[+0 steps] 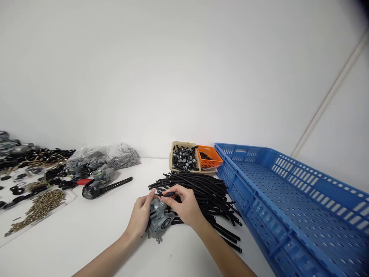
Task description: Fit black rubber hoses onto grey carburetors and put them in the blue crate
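Hoses (201, 188) heaped behind right hand (184, 207), blue crate (302, 192) just beside

A plain white wall (173, 69) rose behind the white table (86, 238). At right, a pale strip (331, 92) ran diagonally up the wall. Light was even and soft.

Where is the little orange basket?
In the head view, the orange basket sits at the back of the white table, between the beige basket and the blue crate.
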Motion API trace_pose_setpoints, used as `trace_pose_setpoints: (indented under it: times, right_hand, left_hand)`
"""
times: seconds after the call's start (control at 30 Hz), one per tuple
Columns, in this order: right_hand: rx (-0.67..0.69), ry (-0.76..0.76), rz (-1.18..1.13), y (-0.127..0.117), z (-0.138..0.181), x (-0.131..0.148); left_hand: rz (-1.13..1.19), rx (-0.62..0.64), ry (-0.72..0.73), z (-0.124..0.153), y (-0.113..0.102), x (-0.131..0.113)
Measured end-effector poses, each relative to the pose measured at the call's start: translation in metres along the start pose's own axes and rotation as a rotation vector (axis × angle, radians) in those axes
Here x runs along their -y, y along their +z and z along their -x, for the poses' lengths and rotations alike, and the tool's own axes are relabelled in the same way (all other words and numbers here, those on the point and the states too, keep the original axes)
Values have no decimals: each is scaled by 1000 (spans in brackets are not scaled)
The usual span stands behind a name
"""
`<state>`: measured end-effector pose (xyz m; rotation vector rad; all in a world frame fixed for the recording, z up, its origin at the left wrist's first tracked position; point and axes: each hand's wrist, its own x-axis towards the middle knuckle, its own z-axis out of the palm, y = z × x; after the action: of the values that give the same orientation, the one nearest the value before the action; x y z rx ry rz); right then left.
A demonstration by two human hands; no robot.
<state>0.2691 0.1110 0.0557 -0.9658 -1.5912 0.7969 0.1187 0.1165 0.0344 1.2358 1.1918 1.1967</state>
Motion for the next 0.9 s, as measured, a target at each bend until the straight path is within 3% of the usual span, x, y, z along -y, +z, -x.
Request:
trace_pose_setpoints:
  times: [0.2, 0.37, 0.6, 0.73, 0.9]
  right_hand:
    - [91, -2, 3, -6, -1, 5]
    - [115, -89, 179, -16, 0, 21]
    - [121, -331, 450, -20, 9, 32]
    - [68, -301, 636, -9, 11, 24]
    - [58, -164, 602, 2, 11, 11]
  left_hand:
    - [-44, -14, 33, 0, 0, 0]
    - [-130, 37, 76, -1, -2, -6]
    - [-491, 42, 377, 2, -15, -25]
    - [-659, 1, 537, 2, -23, -28]
    - [-766, -15, 630, -4, -28, -22]
